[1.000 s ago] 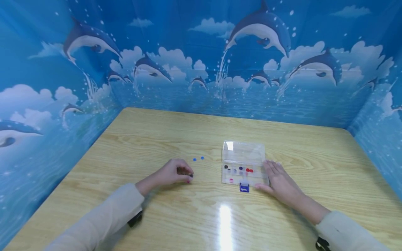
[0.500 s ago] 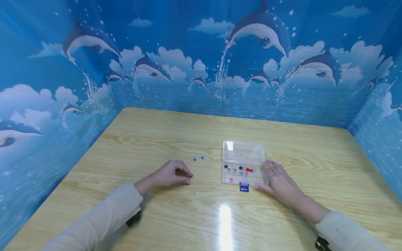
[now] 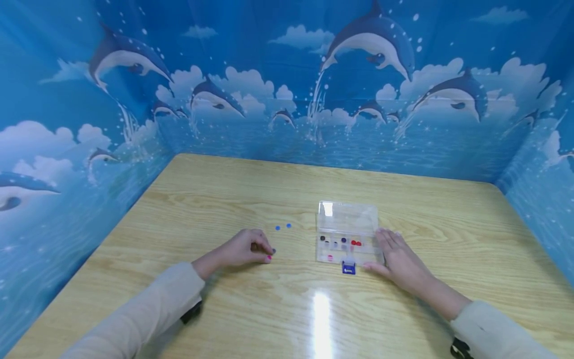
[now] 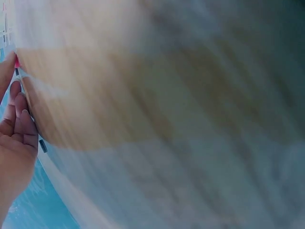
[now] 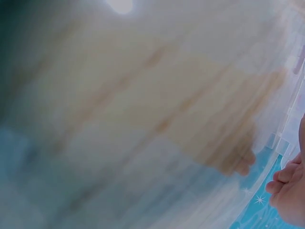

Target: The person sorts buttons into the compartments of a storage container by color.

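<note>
My left hand (image 3: 242, 247) is low over the table with thumb and fingers bent towards each other. At the thumb tip it holds a small pink disc (image 3: 269, 257), and a small dark disc (image 3: 274, 251) touches the index fingertip; how firmly they are gripped is hard to see. Two blue discs (image 3: 289, 226) lie just beyond. My right hand (image 3: 405, 264) rests with straight fingers along the right side of a clear plastic compartment box (image 3: 320, 252), its thumb near the front edge. The box stands with its lid (image 3: 354, 215) tipped back. Red discs (image 3: 356, 243), dark ones and a pink one sit inside.
A dark blue latch (image 3: 348, 268) sticks out from the box's front towards me. The wooden table (image 3: 251, 184) reaches back to a dolphin-printed curtain (image 3: 287, 89) that surrounds it on three sides. Light glares on the wood in front of the box.
My left hand has drawn back very slightly to the left, and its thumb and fingers have come closer together. The dark and pink discs show more clearly. The right hand and box are unmoved.
</note>
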Demonstrator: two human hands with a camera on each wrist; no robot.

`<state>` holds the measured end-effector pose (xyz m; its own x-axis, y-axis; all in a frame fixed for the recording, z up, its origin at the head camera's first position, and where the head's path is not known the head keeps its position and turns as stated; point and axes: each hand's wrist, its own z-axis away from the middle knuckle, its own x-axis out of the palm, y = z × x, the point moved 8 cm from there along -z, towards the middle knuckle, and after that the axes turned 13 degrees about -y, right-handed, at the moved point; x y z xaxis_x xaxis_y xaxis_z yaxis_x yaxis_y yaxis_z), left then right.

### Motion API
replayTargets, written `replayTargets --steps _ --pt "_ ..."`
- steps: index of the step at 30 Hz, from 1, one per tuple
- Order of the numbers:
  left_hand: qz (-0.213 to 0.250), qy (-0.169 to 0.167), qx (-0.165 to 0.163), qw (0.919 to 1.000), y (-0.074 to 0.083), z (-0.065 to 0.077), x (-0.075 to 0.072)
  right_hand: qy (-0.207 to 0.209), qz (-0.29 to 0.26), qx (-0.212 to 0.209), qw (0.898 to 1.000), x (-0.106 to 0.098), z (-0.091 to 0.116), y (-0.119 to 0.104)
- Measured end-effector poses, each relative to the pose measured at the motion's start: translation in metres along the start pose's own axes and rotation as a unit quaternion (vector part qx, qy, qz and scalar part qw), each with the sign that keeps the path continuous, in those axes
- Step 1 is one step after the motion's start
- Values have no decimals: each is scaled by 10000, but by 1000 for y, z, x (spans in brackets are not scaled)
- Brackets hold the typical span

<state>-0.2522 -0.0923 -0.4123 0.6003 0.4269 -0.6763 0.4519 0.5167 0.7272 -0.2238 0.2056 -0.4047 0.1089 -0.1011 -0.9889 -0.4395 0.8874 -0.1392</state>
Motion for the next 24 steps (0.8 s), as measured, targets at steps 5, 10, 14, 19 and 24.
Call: replayTargets --steps 5,10,14,19,24 --pt "-71 -21 -41 10000 1 -1 0 -35 -32 22 10000 0 0 0" --pt "-169 -64 -1 9998 3 0 0 -58 -56 29 10000 0 0 1" --pt "-181 -94 -81 9998 3 0 0 -28 -59 7 10000 1 0 1" --pt "-197 -81 -138 9997 3 0 0 -35 -38 13 10000 1 0 1" --pt "-232 15 -70 9997 3 0 0 -34 -18 7 10000 0 0 0"
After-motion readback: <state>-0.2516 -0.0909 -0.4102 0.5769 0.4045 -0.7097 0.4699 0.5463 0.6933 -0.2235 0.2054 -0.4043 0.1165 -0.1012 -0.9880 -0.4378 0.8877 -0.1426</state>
